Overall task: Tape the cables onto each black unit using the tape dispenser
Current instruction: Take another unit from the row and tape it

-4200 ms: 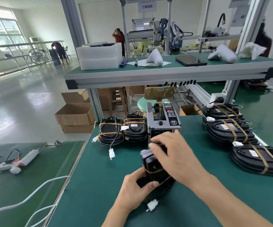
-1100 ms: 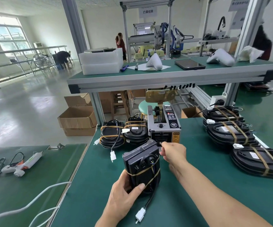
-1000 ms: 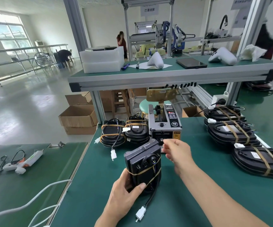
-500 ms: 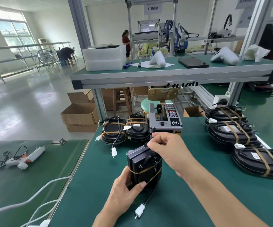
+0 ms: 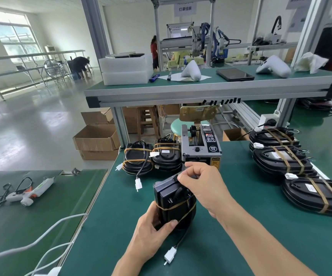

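My left hand [image 5: 151, 234] grips the near end of a black unit [image 5: 171, 202] that stands tilted on the green table [image 5: 240, 236]. One strip of tan tape crosses its middle over the cable. A white connector [image 5: 169, 255] dangles from its lead by my wrist. My right hand [image 5: 203, 188] is at the unit's top edge, thumb and fingers pinching what looks like a short piece of tape, barely visible. The grey tape dispenser [image 5: 201, 150] stands just behind.
Two taped units [image 5: 153, 158] sit left of the dispenser. Three taped units [image 5: 284, 158] lie in a row at the right. A glue gun [image 5: 31, 191] lies on the left table. An overhead shelf [image 5: 211, 90] spans the bench.
My right hand went from the dispenser's mouth back to the unit's top edge, fingers pinched. My left hand has kept its hold on the unit.
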`<action>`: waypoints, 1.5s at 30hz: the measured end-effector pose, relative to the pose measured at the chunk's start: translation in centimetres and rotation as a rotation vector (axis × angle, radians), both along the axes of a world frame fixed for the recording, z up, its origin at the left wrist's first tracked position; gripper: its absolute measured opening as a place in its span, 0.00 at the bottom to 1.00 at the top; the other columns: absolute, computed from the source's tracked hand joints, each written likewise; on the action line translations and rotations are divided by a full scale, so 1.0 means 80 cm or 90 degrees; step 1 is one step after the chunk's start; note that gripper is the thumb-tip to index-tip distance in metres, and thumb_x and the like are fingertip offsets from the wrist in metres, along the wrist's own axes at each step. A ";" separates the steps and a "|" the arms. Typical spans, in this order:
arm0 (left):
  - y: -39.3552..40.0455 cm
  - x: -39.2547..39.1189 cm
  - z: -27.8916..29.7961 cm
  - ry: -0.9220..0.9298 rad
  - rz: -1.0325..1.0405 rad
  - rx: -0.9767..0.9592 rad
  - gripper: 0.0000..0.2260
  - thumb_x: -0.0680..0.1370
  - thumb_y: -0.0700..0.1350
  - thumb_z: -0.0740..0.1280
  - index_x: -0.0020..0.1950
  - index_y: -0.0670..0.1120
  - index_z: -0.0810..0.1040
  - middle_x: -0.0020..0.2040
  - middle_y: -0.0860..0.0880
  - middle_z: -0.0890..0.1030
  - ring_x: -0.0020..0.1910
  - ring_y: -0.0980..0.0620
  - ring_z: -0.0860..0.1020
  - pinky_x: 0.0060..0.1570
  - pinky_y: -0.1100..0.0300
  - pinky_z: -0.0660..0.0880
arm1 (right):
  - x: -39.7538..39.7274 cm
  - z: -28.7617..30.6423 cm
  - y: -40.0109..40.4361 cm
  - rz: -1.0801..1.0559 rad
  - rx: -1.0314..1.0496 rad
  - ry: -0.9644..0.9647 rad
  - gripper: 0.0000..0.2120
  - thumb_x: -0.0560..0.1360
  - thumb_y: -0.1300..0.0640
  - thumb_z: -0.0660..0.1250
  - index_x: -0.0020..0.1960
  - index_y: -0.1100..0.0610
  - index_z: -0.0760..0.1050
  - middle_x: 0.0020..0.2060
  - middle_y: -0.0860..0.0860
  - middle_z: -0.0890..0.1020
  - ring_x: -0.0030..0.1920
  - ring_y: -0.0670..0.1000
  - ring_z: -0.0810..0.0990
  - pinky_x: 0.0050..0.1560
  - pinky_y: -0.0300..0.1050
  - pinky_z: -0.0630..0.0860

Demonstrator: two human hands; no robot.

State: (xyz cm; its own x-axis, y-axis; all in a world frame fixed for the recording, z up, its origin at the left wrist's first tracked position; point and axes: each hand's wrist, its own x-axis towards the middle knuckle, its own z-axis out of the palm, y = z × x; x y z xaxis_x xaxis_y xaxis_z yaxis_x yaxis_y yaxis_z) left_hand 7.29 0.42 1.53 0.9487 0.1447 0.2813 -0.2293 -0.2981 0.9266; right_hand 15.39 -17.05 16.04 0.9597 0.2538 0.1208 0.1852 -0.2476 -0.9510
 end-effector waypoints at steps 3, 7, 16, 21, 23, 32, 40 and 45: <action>0.001 0.001 -0.003 0.004 -0.002 0.000 0.25 0.80 0.57 0.77 0.75 0.62 0.74 0.65 0.53 0.85 0.65 0.50 0.84 0.63 0.63 0.79 | -0.001 -0.003 0.000 -0.010 -0.029 -0.023 0.11 0.73 0.55 0.76 0.37 0.40 0.84 0.58 0.37 0.80 0.59 0.37 0.78 0.64 0.49 0.74; 0.002 0.002 -0.005 0.008 -0.003 -0.003 0.25 0.80 0.57 0.77 0.75 0.62 0.74 0.66 0.53 0.85 0.65 0.51 0.84 0.63 0.63 0.79 | -0.001 -0.003 0.001 -0.025 -0.077 -0.041 0.09 0.73 0.54 0.76 0.35 0.49 0.84 0.59 0.39 0.81 0.60 0.39 0.77 0.65 0.50 0.73; 0.001 0.001 -0.003 0.003 -0.006 -0.003 0.24 0.80 0.58 0.76 0.74 0.62 0.75 0.65 0.53 0.85 0.64 0.50 0.84 0.63 0.64 0.78 | -0.007 0.006 0.003 -0.023 -0.171 -0.094 0.11 0.74 0.54 0.73 0.34 0.52 0.82 0.50 0.35 0.77 0.53 0.34 0.74 0.56 0.39 0.67; 0.001 0.001 -0.004 0.005 -0.007 -0.003 0.24 0.80 0.58 0.76 0.74 0.62 0.74 0.65 0.53 0.85 0.64 0.49 0.84 0.63 0.62 0.79 | -0.003 0.004 0.006 -0.036 -0.174 -0.106 0.13 0.74 0.49 0.74 0.34 0.54 0.81 0.42 0.32 0.75 0.48 0.29 0.74 0.45 0.30 0.64; 0.002 0.001 -0.004 0.004 -0.007 -0.004 0.24 0.80 0.59 0.76 0.74 0.63 0.74 0.65 0.53 0.86 0.64 0.49 0.84 0.63 0.62 0.79 | -0.003 0.002 0.006 -0.037 -0.171 -0.112 0.13 0.75 0.49 0.75 0.34 0.53 0.81 0.43 0.31 0.75 0.48 0.30 0.73 0.47 0.34 0.66; 0.000 0.000 -0.001 -0.002 0.000 0.001 0.25 0.79 0.59 0.76 0.74 0.64 0.74 0.65 0.53 0.86 0.64 0.51 0.84 0.63 0.64 0.78 | -0.003 0.001 0.008 -0.052 -0.191 -0.132 0.11 0.75 0.51 0.74 0.36 0.53 0.81 0.42 0.38 0.75 0.47 0.34 0.75 0.43 0.26 0.62; 0.001 0.000 -0.002 0.009 -0.001 0.004 0.24 0.80 0.57 0.76 0.74 0.63 0.74 0.66 0.53 0.85 0.66 0.49 0.83 0.65 0.59 0.79 | -0.003 -0.012 0.009 -0.048 -0.098 -0.078 0.09 0.76 0.48 0.74 0.53 0.43 0.74 0.53 0.39 0.77 0.53 0.38 0.75 0.50 0.32 0.71; -0.002 -0.003 0.004 0.010 0.002 0.014 0.24 0.80 0.56 0.76 0.74 0.65 0.74 0.66 0.54 0.85 0.66 0.51 0.83 0.64 0.65 0.77 | -0.002 -0.024 0.013 -0.020 -0.027 -0.033 0.15 0.77 0.48 0.73 0.60 0.38 0.73 0.57 0.35 0.73 0.59 0.38 0.74 0.61 0.41 0.73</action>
